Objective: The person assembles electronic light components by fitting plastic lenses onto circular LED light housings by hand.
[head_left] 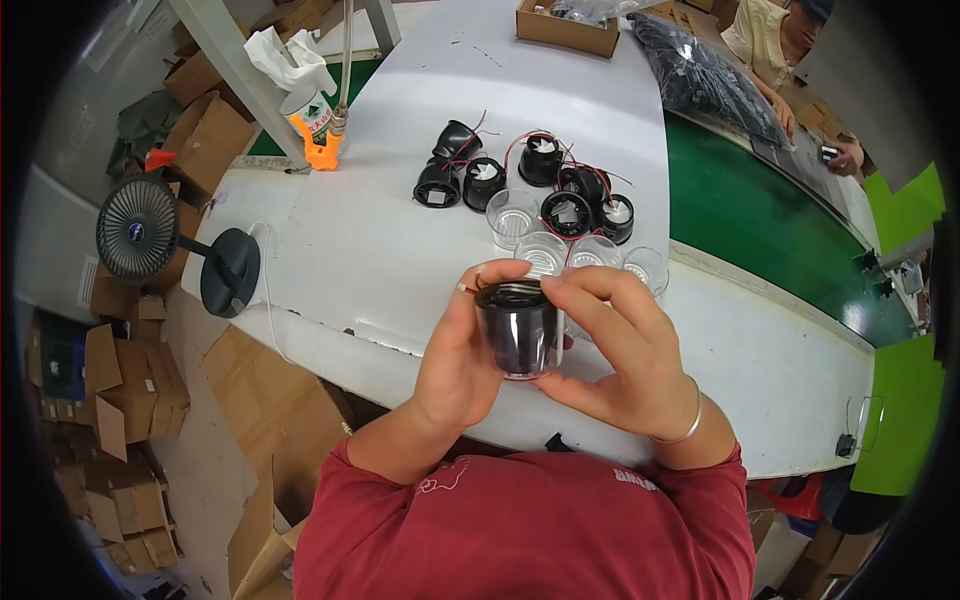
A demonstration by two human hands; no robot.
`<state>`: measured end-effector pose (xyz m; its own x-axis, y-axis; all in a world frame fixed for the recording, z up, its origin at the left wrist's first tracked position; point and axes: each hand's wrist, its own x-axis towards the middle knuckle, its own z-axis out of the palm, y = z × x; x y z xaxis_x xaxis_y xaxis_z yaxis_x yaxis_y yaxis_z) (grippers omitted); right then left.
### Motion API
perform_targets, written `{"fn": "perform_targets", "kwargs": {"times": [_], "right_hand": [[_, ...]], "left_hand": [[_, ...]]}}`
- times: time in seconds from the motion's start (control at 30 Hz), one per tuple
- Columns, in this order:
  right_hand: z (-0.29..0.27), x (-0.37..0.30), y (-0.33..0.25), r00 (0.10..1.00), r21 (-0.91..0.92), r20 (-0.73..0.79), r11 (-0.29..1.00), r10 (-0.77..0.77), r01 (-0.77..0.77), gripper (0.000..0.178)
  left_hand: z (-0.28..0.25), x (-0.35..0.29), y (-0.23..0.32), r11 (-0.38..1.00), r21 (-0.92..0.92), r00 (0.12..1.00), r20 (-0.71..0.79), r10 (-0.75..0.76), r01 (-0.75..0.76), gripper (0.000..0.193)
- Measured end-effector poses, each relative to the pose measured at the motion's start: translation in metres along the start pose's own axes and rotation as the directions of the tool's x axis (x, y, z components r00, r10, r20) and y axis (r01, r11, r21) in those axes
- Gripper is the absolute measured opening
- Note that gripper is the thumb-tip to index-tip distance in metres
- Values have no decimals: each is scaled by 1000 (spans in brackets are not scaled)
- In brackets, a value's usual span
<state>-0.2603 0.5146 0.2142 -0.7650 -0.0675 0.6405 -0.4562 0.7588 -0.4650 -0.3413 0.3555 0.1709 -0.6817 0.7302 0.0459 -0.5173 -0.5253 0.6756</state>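
Observation:
Between my two hands, close to the table's near edge, is a clear plastic cup (521, 343) with a black cylindrical part inside it. My left hand (458, 345) wraps round its left side. The fingers of my right hand (630, 350) press on its top rim, with the thumb at its base. Just beyond stand several clear cups (513, 217), partly hidden by my hands. Behind them lie several black cup-shaped housings (541, 160) with thin red and black wires, some upright and some tipped over.
A black fan (140, 232) stands at the table's left, its white cable along the edge. An orange clamp (318, 146) grips a pole beside a can. At the back are a cardboard box (567, 30) and a black plastic bag (700, 80). Another person works across a green belt (730, 190).

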Motion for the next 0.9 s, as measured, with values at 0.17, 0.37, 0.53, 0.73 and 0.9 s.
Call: {"fn": "perform_targets", "kwargs": {"times": [0.17, 0.37, 0.53, 0.73, 0.9], "right_hand": [[2, -1, -3, 997, 151, -13, 986, 77, -74, 63], [6, -4, 1, 992, 32, -67, 994, -106, 109, 59], [12, -13, 0, 985, -21, -81, 988, -156, 154, 57], [-11, 6, -6, 982, 236, 111, 956, 153, -176, 87], [-13, -1, 8, 948, 165, 178, 941, 265, -294, 82]], "left_hand": [[1, 2, 1, 980, -102, 985, 52, -164, 169, 49], [1, 3, 0, 955, -217, 979, 77, -191, 203, 47], [0, 4, -4, 975, -170, 990, 29, -141, 143, 50], [7, 1, -9, 954, 289, 997, -13, 82, -75, 60], [8, 7, -9, 895, 407, 966, 246, 84, -181, 70]]}}
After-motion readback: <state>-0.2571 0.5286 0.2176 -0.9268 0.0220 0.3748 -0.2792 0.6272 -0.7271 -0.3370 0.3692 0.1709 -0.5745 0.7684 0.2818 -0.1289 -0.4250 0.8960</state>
